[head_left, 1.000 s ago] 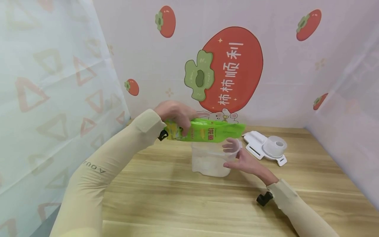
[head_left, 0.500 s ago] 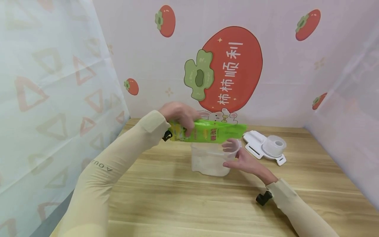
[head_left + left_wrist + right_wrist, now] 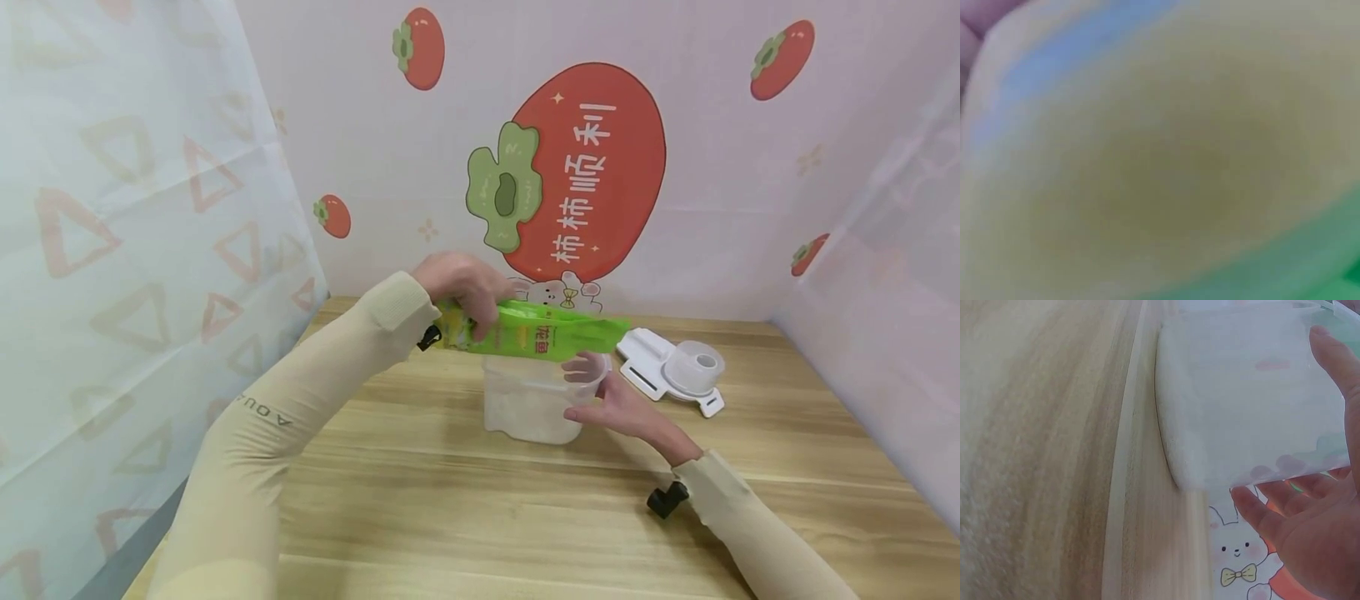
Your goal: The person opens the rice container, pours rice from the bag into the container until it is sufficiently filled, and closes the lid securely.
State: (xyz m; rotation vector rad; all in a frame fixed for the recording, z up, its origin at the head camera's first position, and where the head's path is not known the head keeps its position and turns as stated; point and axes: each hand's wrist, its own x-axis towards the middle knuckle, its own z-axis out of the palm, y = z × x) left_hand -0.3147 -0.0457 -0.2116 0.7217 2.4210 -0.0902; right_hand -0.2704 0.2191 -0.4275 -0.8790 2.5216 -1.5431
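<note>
My left hand (image 3: pixel 471 290) grips the top of a green plastic bag (image 3: pixel 540 332) with red printed characters. The bag lies on its side in the air, its right end over a translucent plastic container (image 3: pixel 528 412). Its pale, blurred surface (image 3: pixel 1179 156) fills the left wrist view. My right hand (image 3: pixel 615 406) holds the container's right side, thumb in front and fingers behind the wall. In the right wrist view the container wall (image 3: pixel 1241 394) stands on the table, with a whitish layer along its bottom. The bag's right end hides part of the container's rim.
A white lid (image 3: pixel 648 362) with a translucent round cup (image 3: pixel 696 368) on it lies right of the container. The wooden table (image 3: pixel 450 517) ends at a printed back sheet (image 3: pixel 375 150). Pale sheets (image 3: pixel 150 250) hang at both sides.
My left hand and the green bag have shifted slightly to the right over the container. The right hand and container have stayed in place.
</note>
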